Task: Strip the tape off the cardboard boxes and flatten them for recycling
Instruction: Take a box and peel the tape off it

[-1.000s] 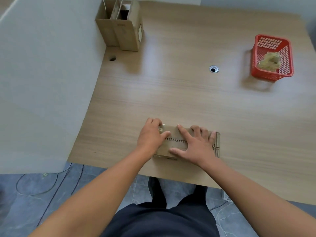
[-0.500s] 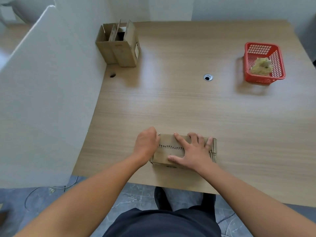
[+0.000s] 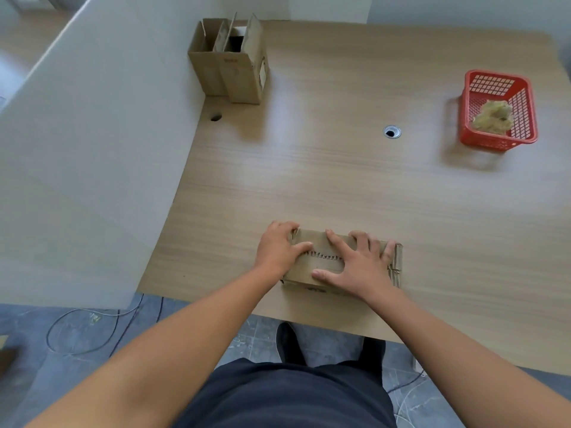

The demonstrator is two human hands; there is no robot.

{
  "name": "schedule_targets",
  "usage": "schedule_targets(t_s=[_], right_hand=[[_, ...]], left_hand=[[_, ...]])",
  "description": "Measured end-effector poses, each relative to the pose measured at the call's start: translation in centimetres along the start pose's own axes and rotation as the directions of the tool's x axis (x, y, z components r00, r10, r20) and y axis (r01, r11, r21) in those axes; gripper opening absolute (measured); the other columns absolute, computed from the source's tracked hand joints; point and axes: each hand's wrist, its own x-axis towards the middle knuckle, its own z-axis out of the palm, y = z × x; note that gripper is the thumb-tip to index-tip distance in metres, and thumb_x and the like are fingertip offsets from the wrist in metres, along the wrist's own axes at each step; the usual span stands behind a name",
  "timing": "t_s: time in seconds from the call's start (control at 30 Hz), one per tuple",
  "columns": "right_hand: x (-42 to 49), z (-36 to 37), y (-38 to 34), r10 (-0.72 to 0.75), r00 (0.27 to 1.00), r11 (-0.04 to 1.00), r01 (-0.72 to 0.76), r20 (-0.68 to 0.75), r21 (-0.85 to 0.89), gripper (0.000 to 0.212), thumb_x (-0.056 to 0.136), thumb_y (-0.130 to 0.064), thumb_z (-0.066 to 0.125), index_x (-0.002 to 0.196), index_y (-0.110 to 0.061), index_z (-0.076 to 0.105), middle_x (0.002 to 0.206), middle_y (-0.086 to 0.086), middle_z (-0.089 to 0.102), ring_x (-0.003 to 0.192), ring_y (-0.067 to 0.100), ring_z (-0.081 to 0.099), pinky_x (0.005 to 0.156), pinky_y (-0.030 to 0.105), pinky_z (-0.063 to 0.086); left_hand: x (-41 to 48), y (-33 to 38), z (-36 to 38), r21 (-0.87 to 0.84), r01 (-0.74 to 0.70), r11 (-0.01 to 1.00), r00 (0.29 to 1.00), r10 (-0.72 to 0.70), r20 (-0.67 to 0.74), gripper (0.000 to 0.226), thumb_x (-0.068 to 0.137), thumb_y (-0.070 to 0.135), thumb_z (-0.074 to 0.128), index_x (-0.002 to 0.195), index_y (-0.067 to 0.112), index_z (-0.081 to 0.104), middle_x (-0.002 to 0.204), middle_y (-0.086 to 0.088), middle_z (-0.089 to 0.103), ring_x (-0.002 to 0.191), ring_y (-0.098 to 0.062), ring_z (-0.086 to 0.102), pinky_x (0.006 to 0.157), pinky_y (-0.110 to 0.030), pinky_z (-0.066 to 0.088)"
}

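A small brown cardboard box (image 3: 312, 242) lies low near the front edge of the wooden table (image 3: 340, 186), a jagged torn seam running across its top. My left hand (image 3: 278, 247) grips its left end, fingers curled over the far corner and thumb on top. My right hand (image 3: 358, 265) lies flat on the top with fingers spread, pressing down on the right half. Far back at the left stand two upright open cardboard boxes (image 3: 230, 61) with their flaps up.
A red plastic basket (image 3: 522, 103) holding a crumpled wad of tape (image 3: 494, 115) sits at the right rear. A grey partition wall (image 3: 92, 149) borders the table's left side. Two cable holes (image 3: 391, 132) pierce the tabletop. Cables lie on the floor below.
The camera has tilted slightly, showing more of the table's back. My left hand has shifted its hold at the box's left end; my right hand stays pressed flat on top.
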Motion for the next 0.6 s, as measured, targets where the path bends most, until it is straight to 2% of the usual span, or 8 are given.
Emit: schedule_targets(t_s=[0.07, 0.17, 0.23, 0.33, 0.4, 0.5, 0.53, 0.6], right_hand=[[0.0, 0.0, 0.0, 0.004, 1.0, 1.0, -0.004, 0.004, 0.006, 0.103, 0.058, -0.105, 0.029, 0.15, -0.065, 0.002, 0.154, 0.001, 0.019, 0.146, 0.026, 0.005, 0.11, 0.066, -0.024], [-0.1, -0.1, -0.1, 0.012, 1.0, 1.0, -0.012, 0.005, 0.007, 0.103, 0.057, -0.105, 0.029, 0.149, -0.067, 0.001, 0.154, 0.0, 0.019, 0.147, 0.026, 0.004, 0.112, 0.066, -0.022], [-0.2, -0.1, -0.4, 0.011, 1.0, 1.0, -0.012, 0.01, 0.005, 0.103, 0.059, -0.104, 0.03, 0.15, -0.066, 0.003, 0.153, 0.001, 0.019, 0.147, 0.025, 0.004, 0.113, 0.067, -0.021], [-0.4, 0.0, -0.8, 0.018, 1.0, 1.0, -0.018, -0.004, 0.002, 0.103, 0.059, -0.104, 0.03, 0.151, -0.064, 0.006, 0.152, 0.001, 0.02, 0.147, 0.027, 0.005, 0.113, 0.069, -0.021], [-0.5, 0.0, -0.9, 0.021, 1.0, 1.0, -0.021, -0.013, -0.004, 0.103, 0.059, -0.104, 0.028, 0.151, -0.063, 0.006, 0.151, 0.002, 0.02, 0.147, 0.028, 0.005, 0.112, 0.069, -0.02], [-0.8, 0.1, -0.9, 0.007, 1.0, 1.0, -0.008, -0.021, -0.023, 0.102, 0.061, -0.104, 0.029, 0.152, -0.063, 0.007, 0.152, 0.002, 0.02, 0.147, 0.028, 0.007, 0.114, 0.071, -0.018], [-0.8, 0.1, -0.8, 0.004, 1.0, 1.0, -0.005, -0.018, -0.026, 0.102, 0.061, -0.103, 0.029, 0.152, -0.063, 0.007, 0.152, 0.002, 0.02, 0.147, 0.028, 0.007, 0.114, 0.072, -0.017], [-0.7, 0.2, -1.0, 0.026, 1.0, 1.0, -0.026, -0.015, -0.01, 0.102, 0.061, -0.104, 0.029, 0.151, -0.064, 0.007, 0.152, 0.002, 0.02, 0.147, 0.028, 0.006, 0.114, 0.072, -0.016]], left_hand=[[0.1, -0.4, 0.0, -0.116, 0.035, 0.993, 0.998, -0.04, -0.046, 0.048, 0.086, 0.036, 0.079, 0.131, 0.024, 0.068, 0.13, 0.002, 0.067, 0.121, -0.014, 0.06, 0.1, -0.021, 0.039], [-0.3, -0.6, -0.1, 0.003, -0.075, 0.997, 0.99, 0.074, -0.121, 0.026, 0.098, 0.029, 0.064, 0.12, 0.018, 0.074, 0.119, -0.003, 0.073, 0.113, -0.02, 0.065, 0.099, -0.027, 0.047], [-0.6, -0.3, 0.1, 0.157, -0.158, 0.975, 0.974, 0.18, -0.136, 0.026, 0.104, 0.025, 0.053, 0.108, 0.01, 0.073, 0.103, -0.01, 0.074, 0.098, -0.028, 0.067, 0.087, -0.038, 0.052], [-0.3, -0.2, 0.6, 0.198, -0.153, 0.968, 0.962, 0.192, -0.195, 0.028, 0.106, 0.024, 0.047, 0.096, 0.011, 0.07, 0.087, -0.008, 0.07, 0.081, -0.028, 0.064, 0.07, -0.036, 0.044], [-0.2, 0.0, 1.0, 0.099, -0.043, 0.994, 0.96, 0.069, -0.271, 0.026, 0.104, 0.026, 0.051, 0.092, 0.015, 0.071, 0.081, -0.002, 0.07, 0.074, -0.023, 0.061, 0.066, -0.034, 0.042], [0.1, 0.5, 1.1, -0.233, 0.259, 0.937, 0.924, -0.311, -0.222, 0.023, 0.099, 0.031, 0.06, 0.084, 0.02, 0.073, 0.076, 0.006, 0.068, 0.076, -0.018, 0.062, 0.069, -0.028, 0.043], [0.6, 0.3, 0.9, -0.392, 0.373, 0.841, 0.873, -0.461, -0.16, 0.023, 0.097, 0.028, 0.063, 0.078, 0.018, 0.071, 0.073, 0.007, 0.068, 0.078, -0.02, 0.065, 0.071, -0.028, 0.047], [1.4, -0.2, 0.1, -0.735, 0.499, 0.46, 0.72, -0.691, 0.056, 0.017, 0.089, 0.009, 0.067, 0.072, 0.011, 0.069, 0.071, -0.001, 0.069, 0.074, -0.026, 0.068, 0.074, -0.041, 0.061]])
